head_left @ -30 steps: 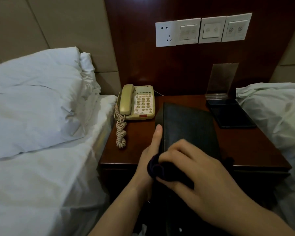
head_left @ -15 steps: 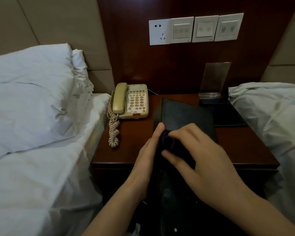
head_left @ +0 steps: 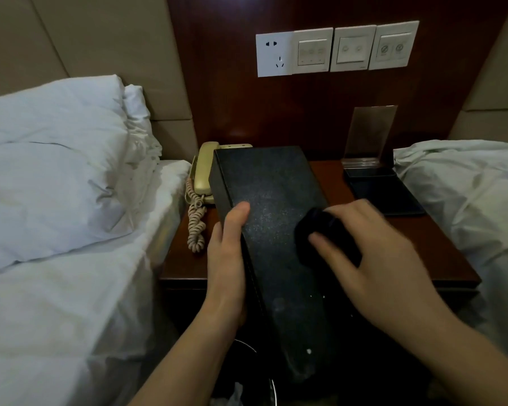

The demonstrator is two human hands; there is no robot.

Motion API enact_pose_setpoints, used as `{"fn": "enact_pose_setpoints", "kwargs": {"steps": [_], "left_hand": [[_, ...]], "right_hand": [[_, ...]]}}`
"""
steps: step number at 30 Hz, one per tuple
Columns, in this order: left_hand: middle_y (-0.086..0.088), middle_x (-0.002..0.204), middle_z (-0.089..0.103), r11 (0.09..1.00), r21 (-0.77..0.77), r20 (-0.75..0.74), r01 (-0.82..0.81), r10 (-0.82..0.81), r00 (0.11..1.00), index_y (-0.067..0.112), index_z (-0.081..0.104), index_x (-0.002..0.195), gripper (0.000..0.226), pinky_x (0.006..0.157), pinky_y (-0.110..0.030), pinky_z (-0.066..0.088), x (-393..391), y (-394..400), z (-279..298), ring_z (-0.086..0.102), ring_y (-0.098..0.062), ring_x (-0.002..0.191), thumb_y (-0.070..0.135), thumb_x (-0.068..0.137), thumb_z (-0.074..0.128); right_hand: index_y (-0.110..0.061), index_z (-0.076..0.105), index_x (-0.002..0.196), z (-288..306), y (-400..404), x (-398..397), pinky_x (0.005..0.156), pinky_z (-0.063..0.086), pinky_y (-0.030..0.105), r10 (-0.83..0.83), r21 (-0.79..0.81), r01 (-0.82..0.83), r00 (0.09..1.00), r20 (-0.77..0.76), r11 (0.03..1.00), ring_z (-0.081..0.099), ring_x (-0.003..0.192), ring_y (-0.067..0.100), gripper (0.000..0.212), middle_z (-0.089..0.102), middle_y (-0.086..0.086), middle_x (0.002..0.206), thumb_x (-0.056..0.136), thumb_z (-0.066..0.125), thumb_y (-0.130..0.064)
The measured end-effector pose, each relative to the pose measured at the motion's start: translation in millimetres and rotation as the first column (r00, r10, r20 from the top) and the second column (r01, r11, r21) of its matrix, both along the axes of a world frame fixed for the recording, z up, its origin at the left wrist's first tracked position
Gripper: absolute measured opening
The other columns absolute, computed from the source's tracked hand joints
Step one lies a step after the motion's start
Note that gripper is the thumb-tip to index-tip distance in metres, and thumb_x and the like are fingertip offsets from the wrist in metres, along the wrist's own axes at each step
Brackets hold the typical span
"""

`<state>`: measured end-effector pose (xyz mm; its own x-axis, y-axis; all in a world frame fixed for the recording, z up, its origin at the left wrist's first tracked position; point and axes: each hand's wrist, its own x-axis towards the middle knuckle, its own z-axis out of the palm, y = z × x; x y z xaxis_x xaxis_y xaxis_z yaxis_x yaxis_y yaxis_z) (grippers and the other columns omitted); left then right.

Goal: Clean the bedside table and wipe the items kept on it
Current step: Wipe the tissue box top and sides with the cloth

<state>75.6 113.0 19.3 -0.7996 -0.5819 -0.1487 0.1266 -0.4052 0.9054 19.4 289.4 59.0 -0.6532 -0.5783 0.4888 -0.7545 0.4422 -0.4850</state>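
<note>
Folder: black folder (head_left: 272, 200) held tilted above the tabletop (head_left: 440, 247), its far end covering part of the phone.
Left hand: left hand (head_left: 228, 259) curls its grip round the folder's left edge, thumb on the cover.
Right hand: right hand (head_left: 373, 256) presses a dark cloth (head_left: 320, 232) against the cover, fingers curled over it.
Tabletop: cream phone (head_left: 203, 174) at left; clear stand (head_left: 368, 136) and dark pad (head_left: 384, 191) at right.
Sides: white pillow (head_left: 56, 159) left, bedding (head_left: 467, 183) right.

Telephone (head_left: 207, 171) left on the bedside table (head_left: 440, 247), tray (head_left: 384, 194) right.
</note>
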Motion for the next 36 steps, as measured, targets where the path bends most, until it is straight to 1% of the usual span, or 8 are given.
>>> {"fn": "enact_pose_setpoints", "kwargs": {"steps": [5,12,17,22,25,28,33,36], "left_hand": [[-0.016,0.132,0.069,0.998,0.056,-0.049,-0.011,0.013,0.999,0.017,0.064,0.135,0.099,0.112,-0.059,0.044,-5.3,-3.0,-4.9,0.065,-0.036,0.123,0.072,0.056,0.084],[-0.009,0.129,0.071,0.999,-0.041,-0.024,-0.002,0.001,1.0,0.021,0.064,0.136,0.1,0.109,-0.056,0.048,-7.9,-15.2,-0.8,0.068,-0.033,0.12,0.076,0.054,0.082],[-0.009,0.125,0.074,1.0,0.025,0.001,0.017,-0.017,1.0,0.022,0.067,0.131,0.096,0.109,-0.054,0.048,-15.4,-18.5,0.4,0.07,-0.031,0.117,0.07,0.052,0.087],[-0.011,0.118,0.075,0.984,-0.077,0.125,0.159,-0.149,0.981,0.021,0.072,0.121,0.095,0.106,-0.053,0.05,-11.2,-7.1,3.0,0.072,-0.029,0.111,0.077,0.046,0.083],[-0.006,0.109,0.078,0.989,-0.091,0.116,0.119,-0.108,0.987,0.025,0.072,0.113,0.063,0.096,-0.045,0.055,-7.0,-14.5,11.1,0.075,-0.024,0.103,0.069,0.069,0.074],[-0.008,0.116,0.077,0.99,-0.082,0.1,0.112,-0.103,0.99,0.023,0.072,0.122,0.072,0.106,-0.053,0.05,-4.3,-32.5,16.8,0.073,-0.03,0.11,0.072,0.07,0.072],[-0.009,0.115,0.078,0.989,-0.071,0.108,0.127,-0.119,0.987,0.02,0.071,0.124,0.076,0.106,-0.053,0.05,-1.9,-27.0,17.1,0.073,-0.031,0.109,0.072,0.068,0.073],[-0.007,0.121,0.075,0.992,-0.039,0.106,0.123,-0.118,0.987,0.024,0.068,0.129,0.095,0.107,-0.055,0.048,-4.4,-25.0,20.6,0.071,-0.033,0.114,0.081,0.054,0.079]], "right_hand": [[-0.037,0.05,0.11,-1.8,-18.3,41.9,0.067,0.052,0.025,0.252,0.127,-0.239,0.962,-0.107,0.963,0.054,0.093,-0.001,0.023,0.049,-0.019,0.104,0.091,0.049,-0.051],[-0.031,0.055,0.116,-4.8,-3.8,-9.8,0.067,0.042,0.016,-0.026,0.006,0.026,1.0,0.007,1.0,0.055,0.087,-0.001,0.03,0.048,-0.019,0.101,0.091,0.051,-0.047],[-0.038,0.05,0.112,-3.8,-22.0,44.4,0.073,0.048,0.021,0.285,0.107,-0.277,0.956,-0.067,0.955,0.052,0.095,-0.001,0.022,0.047,-0.02,0.106,0.092,0.051,-0.048],[-0.034,0.056,0.118,8.4,-27.3,19.6,0.078,0.052,0.031,0.179,0.0,-0.179,0.982,-0.06,0.984,0.053,0.098,0.004,0.031,0.049,-0.018,0.109,0.091,0.051,-0.047],[-0.038,0.054,0.115,4.0,-21.3,39.9,0.079,0.051,0.029,0.354,0.097,-0.349,0.934,-0.05,0.932,0.052,0.1,0.001,0.028,0.048,-0.02,0.11,0.088,0.058,-0.045],[-0.039,0.051,0.115,-8.0,-17.3,63.0,0.07,0.051,0.026,0.481,0.192,-0.46,0.873,-0.08,0.867,0.051,0.097,0.001,0.039,0.046,-0.02,0.111,0.082,0.072,-0.04],[-0.036,0.055,0.114,-2.8,-22.9,41.1,0.077,0.052,0.029,0.338,0.038,-0.336,0.94,-0.052,0.941,0.055,0.098,0.001,0.027,0.049,-0.02,0.107,0.091,0.053,-0.049],[-0.035,0.057,0.115,-0.9,-24.9,29.3,0.077,0.051,0.029,0.219,-0.022,-0.22,0.975,-0.041,0.975,0.055,0.096,0.001,0.028,0.049,-0.02,0.106,0.091,0.052,-0.048]]}}
